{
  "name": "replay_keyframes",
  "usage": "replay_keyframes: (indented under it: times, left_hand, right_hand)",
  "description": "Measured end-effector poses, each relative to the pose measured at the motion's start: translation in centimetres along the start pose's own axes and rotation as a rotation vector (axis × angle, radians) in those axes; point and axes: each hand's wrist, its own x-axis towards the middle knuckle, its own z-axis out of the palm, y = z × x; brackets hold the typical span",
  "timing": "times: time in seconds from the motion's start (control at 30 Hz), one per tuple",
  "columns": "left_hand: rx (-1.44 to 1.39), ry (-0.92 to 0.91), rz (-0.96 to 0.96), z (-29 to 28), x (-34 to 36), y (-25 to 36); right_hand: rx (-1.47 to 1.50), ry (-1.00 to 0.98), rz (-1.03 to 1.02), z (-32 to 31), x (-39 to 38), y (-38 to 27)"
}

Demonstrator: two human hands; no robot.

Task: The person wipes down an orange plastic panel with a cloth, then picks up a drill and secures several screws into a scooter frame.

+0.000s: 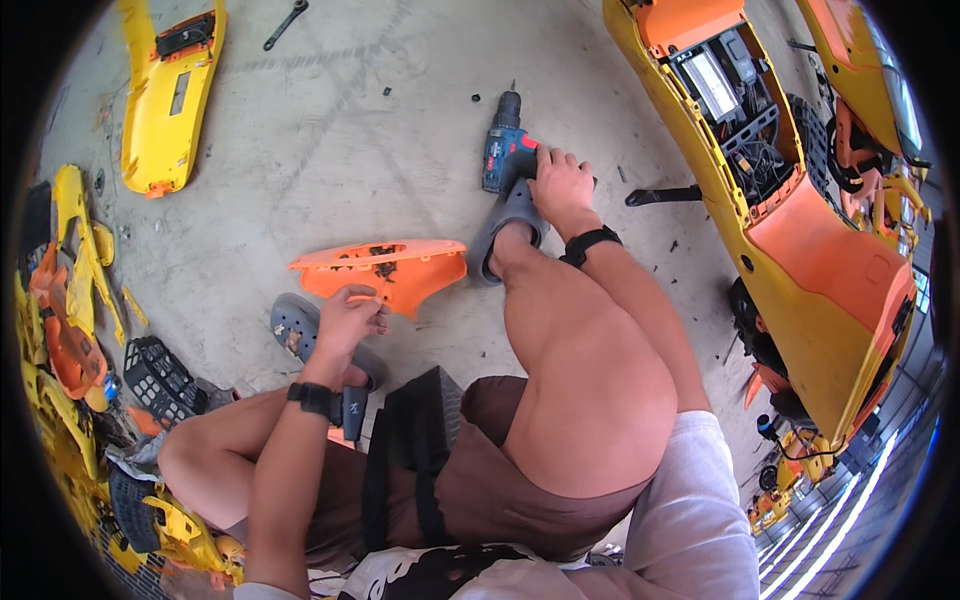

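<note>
A blue and black cordless drill [500,155] lies on the floor beyond my right foot, its bit toward the far side. My right hand [562,185] is closed over its handle, hiding most of the grip. Between my feet and a little to the left rests an orange plastic panel [410,285] with a curved rim and dark bits of dirt in its opening. At the panel's near edge is my left hand [350,322], its fingers curled together. Whatever it may pinch is too small to make out.
A yellow vehicle body with an orange seat area [820,240] and exposed wiring stands on the right, its black side stand [665,196] sticking out. A yellow panel [165,130] and a wrench [286,25] lie at the far left. Yellow and orange parts [75,240] pile along the left.
</note>
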Motion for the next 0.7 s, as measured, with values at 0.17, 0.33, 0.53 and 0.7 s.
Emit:
replay_keyframes:
  times: [0.17,0.33,0.53,0.7]
  left_hand:
    - [-0.135,-0.058,0.118,-0.7,-8.3,6.2]
    - [-0.268,-0.091,0.194,-1.1,-15.0,10.3]
    - [-0.455,-0.088,0.284,-2.6,-17.0,10.5]
    - [-0.426,-0.205,0.397,-0.3,-18.4,11.2]
  right_hand:
    - [-0.031,-0.067,0.0,-0.1,0.1,0.4]
    - [-0.006,-0.148,-0.067,-1.5,0.0,1.0]
    - [0.467,-0.18,0.147,-7.8,-3.7,2.9]
    - [0.937,0.097,0.29,-14.7,-11.7,7.1]
